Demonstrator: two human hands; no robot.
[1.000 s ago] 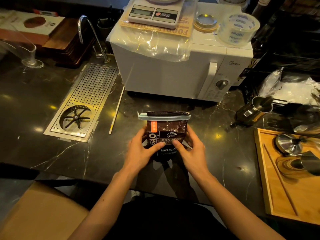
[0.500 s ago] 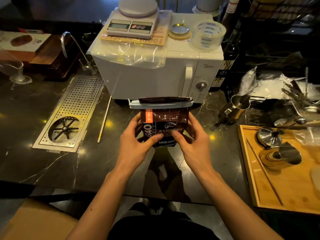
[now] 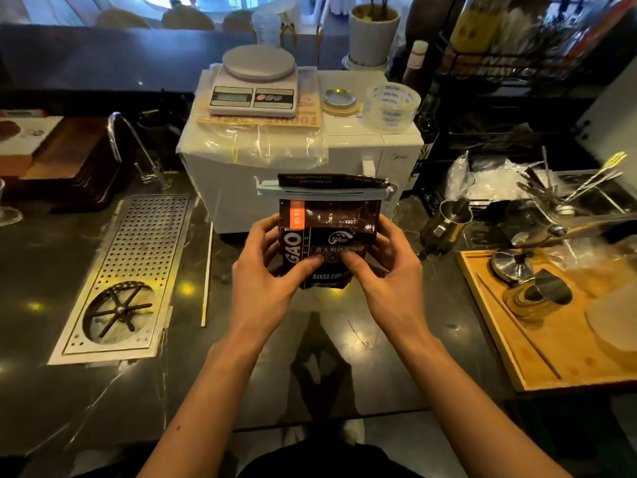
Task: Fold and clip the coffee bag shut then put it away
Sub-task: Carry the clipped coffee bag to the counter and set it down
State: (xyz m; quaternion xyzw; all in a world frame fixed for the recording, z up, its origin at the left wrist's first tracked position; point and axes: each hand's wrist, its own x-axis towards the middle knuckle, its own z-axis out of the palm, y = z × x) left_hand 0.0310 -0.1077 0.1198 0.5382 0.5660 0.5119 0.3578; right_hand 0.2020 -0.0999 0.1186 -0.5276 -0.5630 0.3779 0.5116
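Resting between both hands' fingers: coffee bag

One camera, worn on the person's head, looks forward and down over a dark counter. Both forearms reach in from the bottom edge, near the lens. A white oven faces it farther back.

The coffee bag is glossy dark foil, its clip smooth pale plastic. The counter is polished black stone. The drain grid is brushed perforated metal; the tray at the right edge is matt wood.
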